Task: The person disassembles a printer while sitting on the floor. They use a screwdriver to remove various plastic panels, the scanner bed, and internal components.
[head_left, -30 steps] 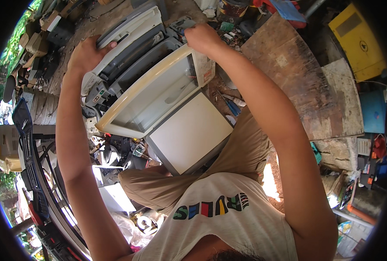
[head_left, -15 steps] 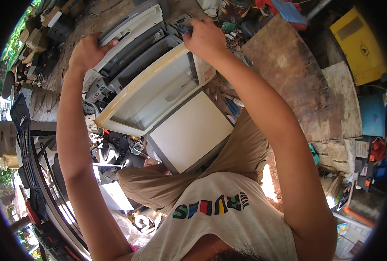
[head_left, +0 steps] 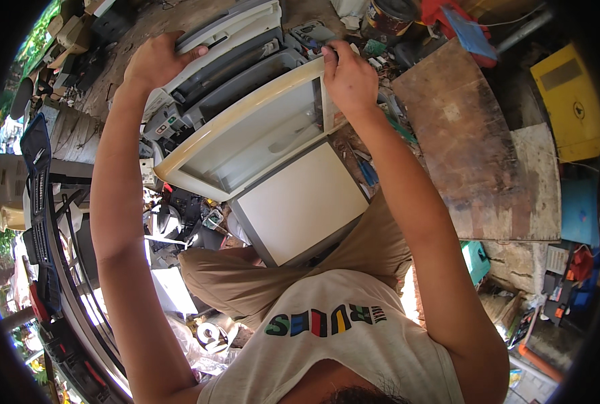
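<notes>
At centre frame a white panel (head_left: pixel 303 202) is seen on the lap. Above it, the cream scanner lid (head_left: pixel 246 138) is pinched at its upper right corner by the right hand (head_left: pixel 348 81). At upper left, the grey printer body (head_left: pixel 226 50) is clasped by the left hand (head_left: pixel 153 62). The lid is best swung slowly while the body is braced; the hinge seems hidden.

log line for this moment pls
left hand: grips grey printer top | right hand: on cream scanner frame corner | white lid: open
</notes>
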### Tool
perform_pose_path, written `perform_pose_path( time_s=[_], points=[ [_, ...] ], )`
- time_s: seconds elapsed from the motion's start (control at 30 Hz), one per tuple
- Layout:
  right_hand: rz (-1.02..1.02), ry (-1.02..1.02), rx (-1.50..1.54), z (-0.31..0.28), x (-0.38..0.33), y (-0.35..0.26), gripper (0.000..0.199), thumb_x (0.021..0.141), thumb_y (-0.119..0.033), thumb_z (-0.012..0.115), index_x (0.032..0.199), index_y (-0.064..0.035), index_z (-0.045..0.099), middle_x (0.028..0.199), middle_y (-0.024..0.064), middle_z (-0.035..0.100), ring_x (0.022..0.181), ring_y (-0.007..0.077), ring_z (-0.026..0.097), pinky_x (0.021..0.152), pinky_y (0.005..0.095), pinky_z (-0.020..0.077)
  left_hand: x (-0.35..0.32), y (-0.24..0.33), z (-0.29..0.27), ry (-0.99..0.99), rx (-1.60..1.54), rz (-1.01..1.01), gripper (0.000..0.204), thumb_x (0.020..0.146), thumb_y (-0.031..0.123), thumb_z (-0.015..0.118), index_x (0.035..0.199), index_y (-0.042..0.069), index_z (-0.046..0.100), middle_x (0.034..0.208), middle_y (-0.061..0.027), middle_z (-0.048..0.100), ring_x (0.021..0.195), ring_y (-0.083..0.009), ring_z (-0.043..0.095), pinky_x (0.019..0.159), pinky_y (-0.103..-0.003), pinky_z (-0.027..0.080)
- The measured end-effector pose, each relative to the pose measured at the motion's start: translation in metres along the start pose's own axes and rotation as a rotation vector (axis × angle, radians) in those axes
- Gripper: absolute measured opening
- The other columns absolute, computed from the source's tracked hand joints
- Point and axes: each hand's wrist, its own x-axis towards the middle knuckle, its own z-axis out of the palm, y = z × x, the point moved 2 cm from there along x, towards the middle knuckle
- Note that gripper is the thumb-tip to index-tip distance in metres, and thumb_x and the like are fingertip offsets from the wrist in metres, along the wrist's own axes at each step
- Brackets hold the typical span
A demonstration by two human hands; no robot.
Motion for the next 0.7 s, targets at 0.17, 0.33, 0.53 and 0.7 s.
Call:
perform_pose_path(
  time_s=[0.17, 0.33, 0.53, 0.7],
  points=[
    [-0.342, 0.233, -0.015, 0.005, 0.0, 0.015, 0.025, 0.097, -0.028, 0.058, 0.116, -0.0123, 0.062, 0.089, 0.0144, 0.071, 0.082, 0.0364, 0.068, 0.072, 0.0454, 0.0548, 0.0, 0.0, 0.0, -0.012, -0.002, -0.02, 0.068, 0.085, 0.065, 0.065, 0.114, 0.003, 0.069, 0.1, -0.0258, 0.071, 0.102, -0.0417, 0.067, 0.09, -0.049, 0.052],
    [0.122, -0.212, -0.136, -0.013, 0.011, -0.015, 0.035, 0.092, -0.024, 0.062, 0.125, -0.0138, 0.057, 0.101, 0.0137, 0.065, 0.09, 0.0362, 0.066, 0.073, 0.0466, 0.0553, -0.004, -0.006, 0.005, 0.002, 0.004, -0.028, 0.067, 0.086, 0.064, 0.065, 0.114, 0.004, 0.069, 0.1, -0.0255, 0.071, 0.103, -0.0415, 0.067, 0.09, -0.049, 0.052],
    [-0.388, 0.136, -0.073, 0.001, 0.009, 0.005, 0.035, 0.095, -0.034, 0.06, 0.126, -0.0176, 0.056, 0.091, 0.0141, 0.07, 0.08, 0.0354, 0.069, 0.07, 0.0477, 0.0559, -0.003, -0.005, 0.004, 0.021, -0.019, 0.011, 0.068, 0.085, 0.065, 0.064, 0.113, 0.004, 0.069, 0.099, -0.025, 0.071, 0.102, -0.0417, 0.067, 0.09, -0.049, 0.052],
    [-0.035, -0.114, -0.133, -0.006, 0.008, -0.004, 0.033, 0.094, -0.025, 0.061, 0.125, -0.0167, 0.057, 0.101, 0.0145, 0.066, 0.087, 0.0354, 0.068, 0.071, 0.0479, 0.0554, -0.002, -0.009, 0.007, -0.017, 0.012, -0.036, 0.069, 0.085, 0.066, 0.065, 0.112, 0.003, 0.069, 0.098, -0.0247, 0.071, 0.101, -0.0416, 0.067, 0.089, -0.049, 0.053]
  ],
)
